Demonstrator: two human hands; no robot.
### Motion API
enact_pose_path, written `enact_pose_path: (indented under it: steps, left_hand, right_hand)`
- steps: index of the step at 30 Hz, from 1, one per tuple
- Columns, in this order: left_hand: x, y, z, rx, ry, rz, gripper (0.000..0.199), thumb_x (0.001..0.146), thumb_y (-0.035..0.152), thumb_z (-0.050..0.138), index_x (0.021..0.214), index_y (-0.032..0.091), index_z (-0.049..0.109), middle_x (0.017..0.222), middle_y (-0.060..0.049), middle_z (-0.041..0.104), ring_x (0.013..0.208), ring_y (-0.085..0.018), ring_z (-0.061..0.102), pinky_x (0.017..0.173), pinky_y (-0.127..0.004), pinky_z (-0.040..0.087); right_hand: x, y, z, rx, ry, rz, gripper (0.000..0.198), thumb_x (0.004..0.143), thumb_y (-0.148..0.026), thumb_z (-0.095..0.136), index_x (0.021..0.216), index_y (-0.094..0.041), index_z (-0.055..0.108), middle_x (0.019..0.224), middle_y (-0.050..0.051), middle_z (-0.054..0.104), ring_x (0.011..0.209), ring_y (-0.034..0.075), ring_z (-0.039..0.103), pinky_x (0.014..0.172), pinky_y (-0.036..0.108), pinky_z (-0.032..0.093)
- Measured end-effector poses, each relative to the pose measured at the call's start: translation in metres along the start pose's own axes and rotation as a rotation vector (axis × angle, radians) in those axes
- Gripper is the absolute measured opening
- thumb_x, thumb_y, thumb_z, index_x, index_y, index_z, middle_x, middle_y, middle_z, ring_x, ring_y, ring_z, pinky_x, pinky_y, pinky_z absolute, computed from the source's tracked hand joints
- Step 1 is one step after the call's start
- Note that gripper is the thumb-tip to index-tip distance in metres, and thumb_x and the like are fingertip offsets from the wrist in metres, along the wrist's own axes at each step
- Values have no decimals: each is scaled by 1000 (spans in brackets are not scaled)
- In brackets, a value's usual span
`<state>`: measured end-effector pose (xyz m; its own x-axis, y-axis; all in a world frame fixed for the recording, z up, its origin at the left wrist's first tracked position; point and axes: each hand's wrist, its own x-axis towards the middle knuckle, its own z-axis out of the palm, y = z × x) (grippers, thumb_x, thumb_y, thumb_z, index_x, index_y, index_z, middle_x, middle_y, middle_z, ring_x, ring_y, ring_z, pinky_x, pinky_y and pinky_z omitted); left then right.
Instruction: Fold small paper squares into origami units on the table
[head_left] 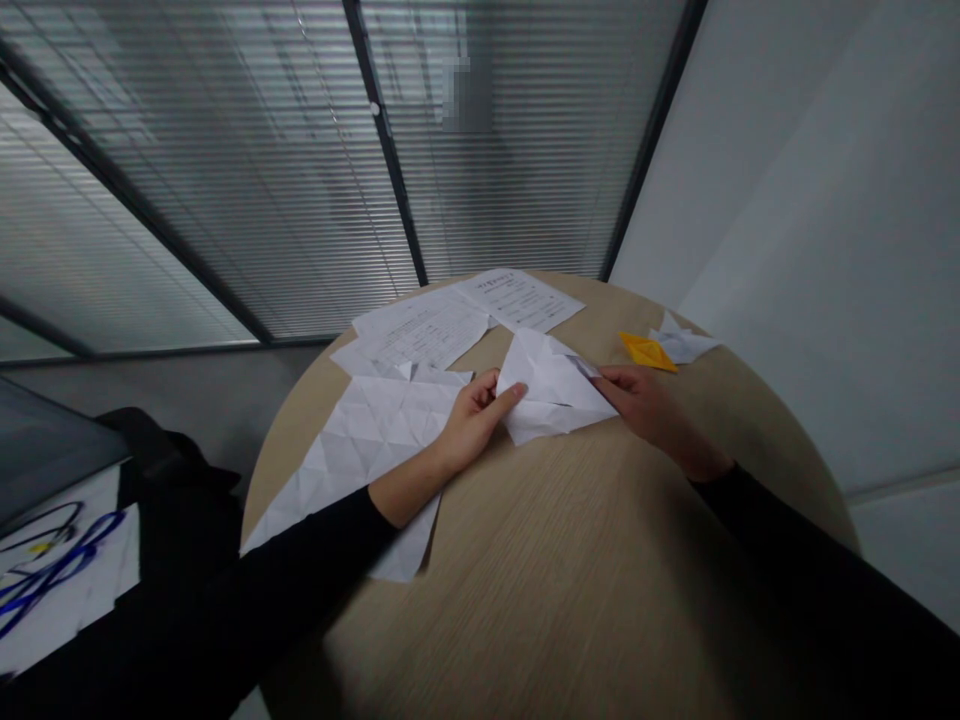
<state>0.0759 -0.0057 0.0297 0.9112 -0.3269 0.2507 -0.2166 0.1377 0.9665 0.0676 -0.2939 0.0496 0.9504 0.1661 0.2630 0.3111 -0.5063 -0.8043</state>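
A partly folded sheet of white paper (551, 385) is held between my two hands, just above the wooden table. My left hand (476, 415) pinches its left edge, thumb on top. At the right corner, the fingers of my right hand (645, 405) grip the paper; some fingertips are hidden behind it. Folded layers and a raised flap show on the sheet. Left of it, partly under my left forearm, lies a large creased white sheet (367, 430) with a pattern of triangular folds.
Printed pages (525, 300) lie at the far side of the round table (585, 570). A yellow folded paper boat (649, 352) and a white folded paper piece (682, 340) sit at the right. Papers with blue cords (67, 560) are at the lower left. Blinds (315, 180) cover the glass behind.
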Motion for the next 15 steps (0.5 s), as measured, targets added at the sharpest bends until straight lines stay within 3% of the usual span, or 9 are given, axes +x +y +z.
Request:
enact_pose_path:
  steps: [5,11,15]
  left_hand:
    - [-1,1,-1,-23,8,-14,46,97,62,86,89,22,63,84,0,64,77,-16,57,73,-30,49]
    - [4,-4,-6,19,128,54,41,98,58,80,87,23,63,82,0,62,78,-18,57,74,-32,48]
    - [6,-8,-8,22,210,56,33,99,56,78,99,24,70,91,-4,71,83,-20,62,75,-34,52]
  right_hand:
    - [4,2,-9,-25,29,-3,51,100,-57,65,60,-26,52,55,-3,47,53,16,45,54,32,31]
    - [5,9,-17,-89,59,7,53,99,-62,67,62,-25,63,57,0,59,55,17,51,56,32,36]
    - [8,21,-25,-91,57,61,58,99,-67,70,58,-26,62,57,2,64,55,19,57,56,33,42]
